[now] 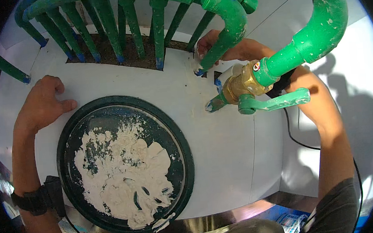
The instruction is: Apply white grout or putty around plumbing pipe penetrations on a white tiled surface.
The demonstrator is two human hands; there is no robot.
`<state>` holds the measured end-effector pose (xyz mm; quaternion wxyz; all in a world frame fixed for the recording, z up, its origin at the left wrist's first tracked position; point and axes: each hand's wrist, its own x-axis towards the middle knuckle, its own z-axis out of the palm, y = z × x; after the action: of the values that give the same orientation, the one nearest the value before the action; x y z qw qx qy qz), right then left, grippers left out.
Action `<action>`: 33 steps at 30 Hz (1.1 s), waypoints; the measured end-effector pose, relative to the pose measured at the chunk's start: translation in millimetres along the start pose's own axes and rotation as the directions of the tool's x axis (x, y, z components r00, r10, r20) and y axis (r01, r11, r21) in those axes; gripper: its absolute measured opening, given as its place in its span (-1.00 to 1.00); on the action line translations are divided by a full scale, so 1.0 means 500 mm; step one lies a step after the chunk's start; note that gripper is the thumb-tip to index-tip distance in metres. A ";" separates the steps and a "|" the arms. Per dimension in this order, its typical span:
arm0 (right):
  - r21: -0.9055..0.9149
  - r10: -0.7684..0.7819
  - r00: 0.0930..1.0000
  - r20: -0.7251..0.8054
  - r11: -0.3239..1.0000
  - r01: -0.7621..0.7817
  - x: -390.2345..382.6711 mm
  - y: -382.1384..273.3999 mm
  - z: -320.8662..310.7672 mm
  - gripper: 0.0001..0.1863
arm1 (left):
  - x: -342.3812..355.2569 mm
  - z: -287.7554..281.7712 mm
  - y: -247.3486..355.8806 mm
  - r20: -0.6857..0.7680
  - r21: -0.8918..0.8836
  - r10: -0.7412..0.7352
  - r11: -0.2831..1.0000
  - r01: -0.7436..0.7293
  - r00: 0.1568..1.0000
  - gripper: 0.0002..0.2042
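My left hand (pixel 46 100) rests on the white panel (pixel 224 157) left of a dark round tray, fingers curled, thumb held apart, with nothing in it. White paste (pixel 121 174) lies smeared and lumpy across the tray (pixel 179 128). Behind a bent green pipe (pixel 227 25), my right hand (pixel 216 46) is partly hidden, its fingers bent around the pipe's lower end where it enters the panel. A small pale thing or smear (pixel 196 56) shows at those fingertips; I cannot make out what it is. Blue and white residue marks the pipe's foot.
A row of green pipes (pixel 109 30) rises from a rectangular cutout at the back. To the right, a brass valve (pixel 243 83) with a green lever (pixel 281 100) and a thick green elbow (pixel 320 31) stands above my right forearm. A black cable (pixel 300 142) hangs there.
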<state>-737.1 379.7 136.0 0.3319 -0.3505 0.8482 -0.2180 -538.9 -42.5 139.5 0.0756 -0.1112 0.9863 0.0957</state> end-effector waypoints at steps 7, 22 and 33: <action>-0.139 0.060 0.995 -0.080 0.988 -0.071 -0.002 -0.005 0.004 -0.91 | 0.000 0.014 -0.010 -0.076 -0.009 0.070 0.997 -0.071 0.995 -0.52; -0.127 0.124 0.990 0.066 0.985 -0.115 0.022 0.053 -0.026 -0.83 | -0.002 0.008 0.002 -0.060 0.021 0.047 0.999 -0.046 0.997 -0.55; -0.185 0.085 0.996 0.012 0.979 -0.081 -0.048 0.020 -0.041 -0.81 | 0.000 0.010 -0.022 -0.065 -0.061 0.086 0.994 -0.090 0.994 -0.55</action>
<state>-743.3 407.1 153.6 0.3151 -0.3463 0.8753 -0.1209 -535.9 -52.0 132.7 0.0371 -0.0729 0.9886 0.1268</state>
